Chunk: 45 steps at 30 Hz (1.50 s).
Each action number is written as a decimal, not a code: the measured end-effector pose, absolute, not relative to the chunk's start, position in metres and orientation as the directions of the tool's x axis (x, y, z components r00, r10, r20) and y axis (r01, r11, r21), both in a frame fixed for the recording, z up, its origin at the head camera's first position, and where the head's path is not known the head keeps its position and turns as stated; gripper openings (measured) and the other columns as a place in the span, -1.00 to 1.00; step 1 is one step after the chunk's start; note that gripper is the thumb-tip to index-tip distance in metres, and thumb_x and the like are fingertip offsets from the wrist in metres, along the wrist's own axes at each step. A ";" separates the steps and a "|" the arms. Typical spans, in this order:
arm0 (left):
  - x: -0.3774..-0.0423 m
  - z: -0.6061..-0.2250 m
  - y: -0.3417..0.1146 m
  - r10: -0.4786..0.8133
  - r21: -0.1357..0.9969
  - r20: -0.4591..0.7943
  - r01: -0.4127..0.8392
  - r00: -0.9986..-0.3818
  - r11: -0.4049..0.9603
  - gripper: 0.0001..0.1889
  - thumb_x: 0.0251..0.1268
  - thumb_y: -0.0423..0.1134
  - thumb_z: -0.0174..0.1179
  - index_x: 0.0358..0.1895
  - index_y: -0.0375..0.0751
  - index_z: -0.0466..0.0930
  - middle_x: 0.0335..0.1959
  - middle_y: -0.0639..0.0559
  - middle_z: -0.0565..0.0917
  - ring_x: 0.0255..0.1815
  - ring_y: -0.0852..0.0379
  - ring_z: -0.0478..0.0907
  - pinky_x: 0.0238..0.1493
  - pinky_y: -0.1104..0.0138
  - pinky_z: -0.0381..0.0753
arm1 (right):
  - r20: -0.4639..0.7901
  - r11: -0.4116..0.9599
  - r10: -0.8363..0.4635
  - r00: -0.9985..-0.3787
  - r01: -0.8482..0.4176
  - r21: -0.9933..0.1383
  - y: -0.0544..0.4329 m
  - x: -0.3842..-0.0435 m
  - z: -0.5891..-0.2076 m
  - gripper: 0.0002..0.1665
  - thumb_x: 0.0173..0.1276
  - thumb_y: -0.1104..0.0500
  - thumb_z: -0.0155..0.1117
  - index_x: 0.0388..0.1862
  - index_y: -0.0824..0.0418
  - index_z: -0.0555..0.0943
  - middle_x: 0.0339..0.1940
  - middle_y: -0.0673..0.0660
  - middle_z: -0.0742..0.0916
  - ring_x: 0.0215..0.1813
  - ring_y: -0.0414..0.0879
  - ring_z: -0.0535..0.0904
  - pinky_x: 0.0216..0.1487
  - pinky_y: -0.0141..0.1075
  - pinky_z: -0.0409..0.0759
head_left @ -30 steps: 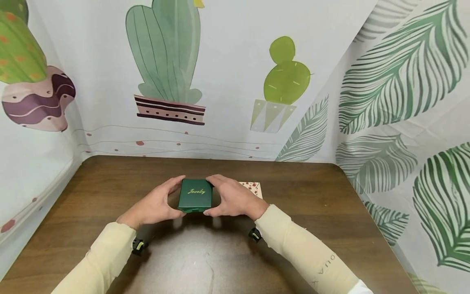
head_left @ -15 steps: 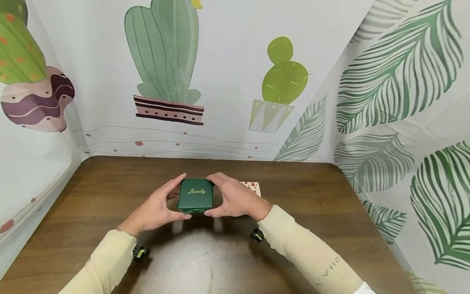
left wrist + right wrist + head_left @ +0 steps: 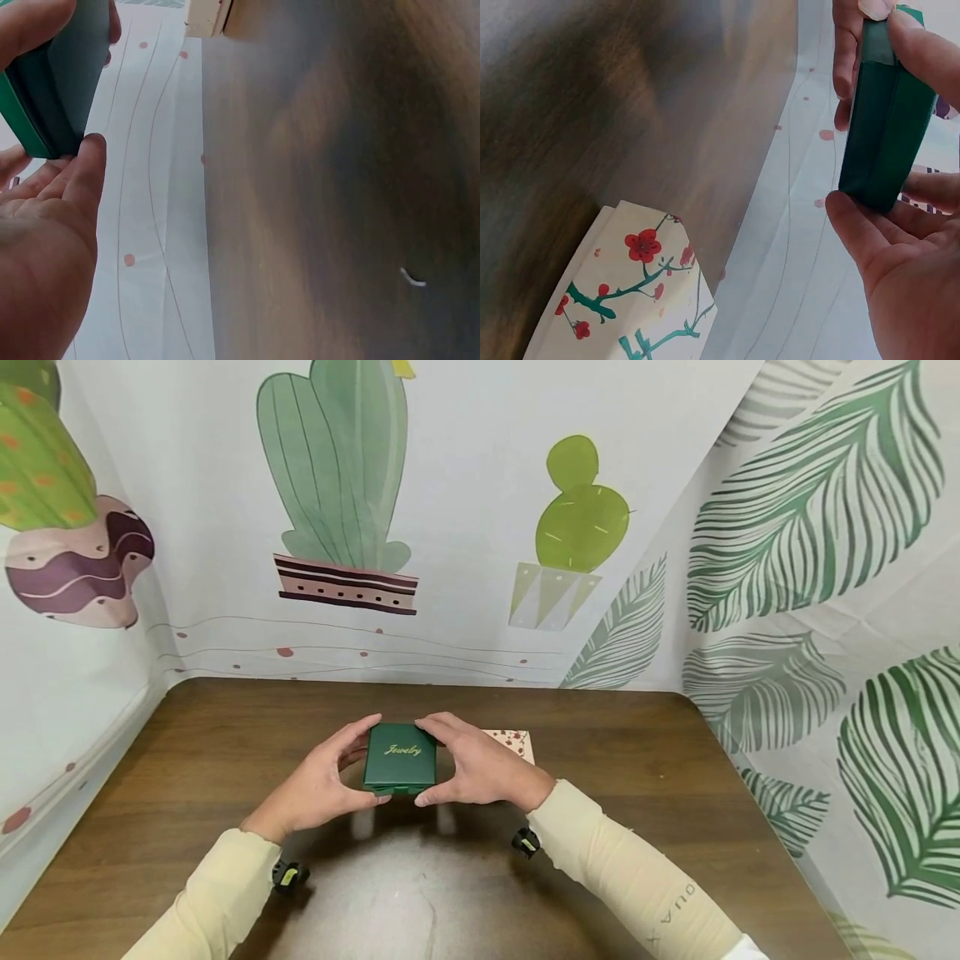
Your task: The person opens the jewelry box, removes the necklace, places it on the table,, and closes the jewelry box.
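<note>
A green jewelry box [image 3: 401,764] with gold "Jewelry" lettering on its lid is held above the table between both hands. My left hand [image 3: 318,781] grips its left side, thumb at the near edge and fingers at the far corner. On the other side, my right hand [image 3: 480,760] pinches the box between thumb and fingers. In the left wrist view, the green box [image 3: 64,75] has fingertips under its lower edge. The right wrist view shows the closed seam of the box [image 3: 885,112], with fingers of both hands touching it.
Behind the right hand lies a cream box with red flowers [image 3: 513,742], partly hidden; it shows larger in the right wrist view. The brown table [image 3: 615,793] ends at a cloth-covered wall [image 3: 465,643]. A small pale scrap [image 3: 412,277] lies on the table.
The left thumb has moved slightly right along the near edge of the box, and the left forearm has shifted slightly. Otherwise the box and hands stay nearly in place.
</note>
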<state>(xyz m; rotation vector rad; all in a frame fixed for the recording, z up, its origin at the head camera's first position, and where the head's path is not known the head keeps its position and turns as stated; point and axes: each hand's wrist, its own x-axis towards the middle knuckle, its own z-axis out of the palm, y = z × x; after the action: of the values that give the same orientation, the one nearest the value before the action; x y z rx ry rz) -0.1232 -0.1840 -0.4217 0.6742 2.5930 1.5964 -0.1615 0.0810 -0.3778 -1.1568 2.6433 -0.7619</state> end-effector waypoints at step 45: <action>-0.114 -0.414 -0.176 0.333 0.933 0.190 0.275 -0.923 0.231 0.07 0.05 -0.39 0.58 0.64 -0.17 0.13 0.35 -0.28 0.53 0.17 0.35 0.58 0.24 0.57 0.53 | 0.135 0.557 -0.718 -0.683 -0.680 -0.477 0.083 -0.161 -0.370 0.10 0.15 -0.22 0.59 0.56 0.24 0.40 0.46 0.05 0.55 0.35 -0.08 0.58 0.36 -0.15 0.61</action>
<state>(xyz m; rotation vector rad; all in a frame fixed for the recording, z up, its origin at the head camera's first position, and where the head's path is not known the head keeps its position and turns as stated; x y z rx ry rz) -0.1140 -0.1758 -0.4136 0.6005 2.4253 1.8219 -0.1611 0.0831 -0.3704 -1.2168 2.7049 -0.7795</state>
